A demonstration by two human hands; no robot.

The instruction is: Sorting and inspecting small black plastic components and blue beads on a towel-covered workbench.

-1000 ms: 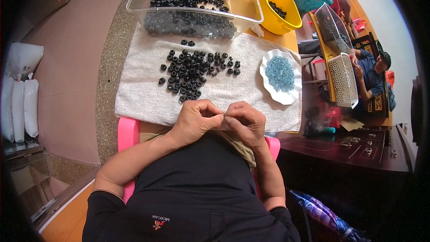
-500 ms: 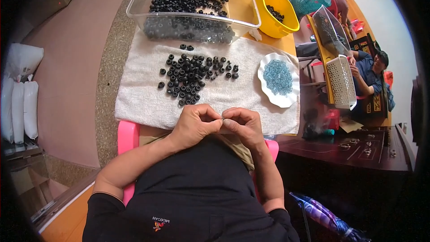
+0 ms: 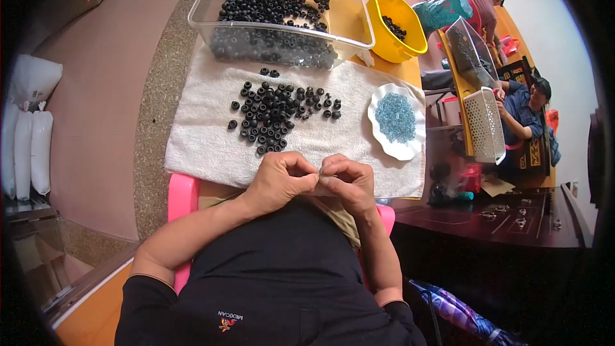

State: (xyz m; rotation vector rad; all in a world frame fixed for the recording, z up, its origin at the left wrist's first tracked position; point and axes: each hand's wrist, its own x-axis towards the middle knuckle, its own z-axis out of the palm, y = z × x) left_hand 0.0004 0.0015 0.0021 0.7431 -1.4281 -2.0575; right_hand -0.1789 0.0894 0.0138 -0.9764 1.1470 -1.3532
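white towel under black beads; pinkish floor, perhaps tiled

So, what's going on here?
A person's left hand and right hand meet at the near edge of a white towel, pinching a piece too small to identify. Ahead, loose black beads lie on the towel; a white dish of pale blue beads sits right, a clear bin of more black ones beyond.
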